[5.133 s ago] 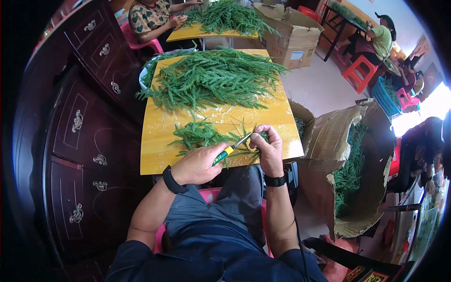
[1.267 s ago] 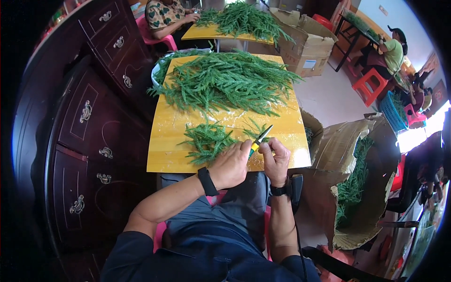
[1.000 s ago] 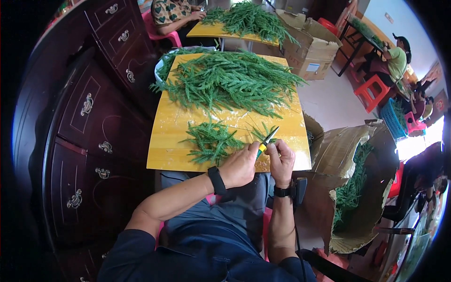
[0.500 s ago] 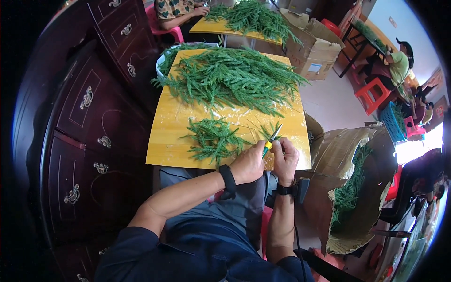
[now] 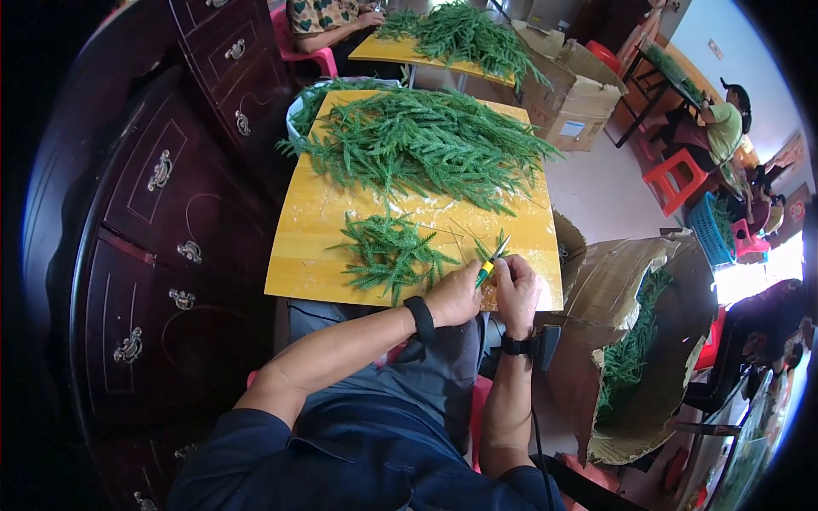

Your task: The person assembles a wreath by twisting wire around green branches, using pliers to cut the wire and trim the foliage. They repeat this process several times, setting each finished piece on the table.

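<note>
Just right of the frame's centre, at the near edge of the yellow desk [image 5: 315, 255], my left hand [image 5: 454, 295] has its fingers closed around yellow-handled cutters [image 5: 489, 266] while my right hand [image 5: 517, 287] pinches a green sprig [image 5: 492, 248], the small green pile [image 5: 392, 253] just left.

left hand [image 5: 456, 295]: curled shut, wrist-banded | right hand [image 5: 516, 285]: fingers pinched | hands touching, forearms converging

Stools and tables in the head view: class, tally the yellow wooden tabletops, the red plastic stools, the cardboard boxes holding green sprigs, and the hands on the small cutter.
Yellow tabletops: 2
Red stools: 2
Cardboard boxes with sprigs: 1
Hands on the cutter: 2, left hand, right hand
Total: 7
</note>
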A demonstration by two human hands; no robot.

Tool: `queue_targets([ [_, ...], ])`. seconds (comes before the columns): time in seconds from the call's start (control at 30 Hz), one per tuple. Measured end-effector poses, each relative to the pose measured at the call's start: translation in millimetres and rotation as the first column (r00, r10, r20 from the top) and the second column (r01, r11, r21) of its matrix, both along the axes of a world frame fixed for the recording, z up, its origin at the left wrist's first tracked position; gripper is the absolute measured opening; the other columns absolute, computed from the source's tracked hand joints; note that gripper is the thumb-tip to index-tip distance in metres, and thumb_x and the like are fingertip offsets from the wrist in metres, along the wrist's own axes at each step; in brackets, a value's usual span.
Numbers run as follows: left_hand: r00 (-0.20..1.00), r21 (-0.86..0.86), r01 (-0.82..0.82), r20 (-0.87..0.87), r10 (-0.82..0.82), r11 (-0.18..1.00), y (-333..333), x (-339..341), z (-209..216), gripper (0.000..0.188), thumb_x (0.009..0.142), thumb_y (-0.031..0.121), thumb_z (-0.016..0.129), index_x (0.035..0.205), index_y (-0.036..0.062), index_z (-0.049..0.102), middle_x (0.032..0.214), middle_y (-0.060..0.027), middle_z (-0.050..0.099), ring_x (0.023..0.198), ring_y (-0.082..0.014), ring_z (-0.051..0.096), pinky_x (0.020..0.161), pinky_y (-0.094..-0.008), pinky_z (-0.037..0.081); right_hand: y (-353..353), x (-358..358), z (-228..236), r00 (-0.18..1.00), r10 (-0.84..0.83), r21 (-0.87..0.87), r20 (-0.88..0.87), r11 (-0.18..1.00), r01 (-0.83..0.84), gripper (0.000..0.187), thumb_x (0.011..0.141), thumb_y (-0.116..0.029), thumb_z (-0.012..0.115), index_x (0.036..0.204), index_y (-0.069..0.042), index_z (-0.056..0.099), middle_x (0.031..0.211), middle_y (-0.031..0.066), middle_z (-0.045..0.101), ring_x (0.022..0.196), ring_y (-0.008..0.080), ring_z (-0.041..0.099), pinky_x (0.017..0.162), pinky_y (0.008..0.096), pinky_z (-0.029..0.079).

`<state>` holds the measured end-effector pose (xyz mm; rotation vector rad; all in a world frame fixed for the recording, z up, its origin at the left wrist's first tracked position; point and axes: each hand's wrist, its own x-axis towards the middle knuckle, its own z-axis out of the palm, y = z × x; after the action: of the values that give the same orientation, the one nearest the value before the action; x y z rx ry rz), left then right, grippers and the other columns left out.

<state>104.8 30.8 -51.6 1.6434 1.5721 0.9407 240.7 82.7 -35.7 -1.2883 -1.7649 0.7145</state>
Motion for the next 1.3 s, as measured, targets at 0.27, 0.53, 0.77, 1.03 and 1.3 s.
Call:
queue_targets([
  [0.27,0.999,-0.038,0.004,0.037,-0.002,0.999,0,0,3,0.029,0.086,0.004,0.056,0.111,-0.0017,0.044,0.086,-0.0336,0.060,0.088,-0.0536,0.058,0.074,-0.0561,0.048,1,1,-1,0.998,-0.013,0.016,0.057,1.000,0.012,0.024,0.091,-0.021,0.064,0.079,0.000,0.063,0.065,0.0185,0.061,0.057,0.0331,0.061,0.056,0.0398,0.046],
  [0.53,0.967,-0.238,0.071,0.256,-0.008,0.969,9,-2,-3,0.030,0.088,0.005,0.059,0.115,0.0011,0.048,0.078,-0.0141,0.063,0.066,-0.0244,0.065,0.056,-0.0379,0.051,-1,1,2,0.998,-0.023,-0.006,0.066,1.000,0.024,0.025,0.091,-0.021,0.064,0.079,0.000,0.063,0.066,0.0206,0.060,0.057,0.0334,0.060,0.056,0.0405,0.046],
  [0.77,0.789,-0.429,0.232,0.608,0.090,0.873,19,-14,13,0.029,0.091,0.005,0.059,0.119,0.0019,0.049,0.081,-0.0047,0.062,0.069,-0.0134,0.062,0.055,-0.0274,0.050,5,12,4,0.928,-0.181,-0.076,-0.326,0.983,0.165,0.024,0.096,-0.020,0.061,0.081,-0.002,0.063,0.060,0.0069,0.058,0.053,0.0157,0.053,0.055,0.0322,0.044],
  [1.03,0.562,-0.377,0.398,0.821,0.103,0.836,22,-19,20,0.035,0.092,0.002,0.056,0.126,-0.0016,0.047,0.101,-0.0120,0.065,0.093,-0.0201,0.067,0.081,-0.0323,0.056,12,22,5,0.372,-0.185,-0.147,-0.910,0.981,0.129,0.019,0.100,-0.021,0.057,0.085,-0.010,0.054,0.071,-0.0021,0.049,0.064,0.0104,0.046,0.064,0.0265,0.042],
  [1.3,0.512,-0.239,0.327,0.858,0.041,0.914,-22,-86,81,0.046,0.094,0.005,0.056,0.137,-0.0024,0.042,0.113,-0.0154,0.065,0.101,-0.0228,0.066,0.094,-0.0375,0.053,18,35,0,-0.011,-0.162,-0.161,-0.987,0.986,-0.041,0.019,0.102,-0.023,0.057,0.089,-0.010,0.053,0.073,-0.0011,0.048,0.066,0.0122,0.046,0.066,0.0279,0.044],
])
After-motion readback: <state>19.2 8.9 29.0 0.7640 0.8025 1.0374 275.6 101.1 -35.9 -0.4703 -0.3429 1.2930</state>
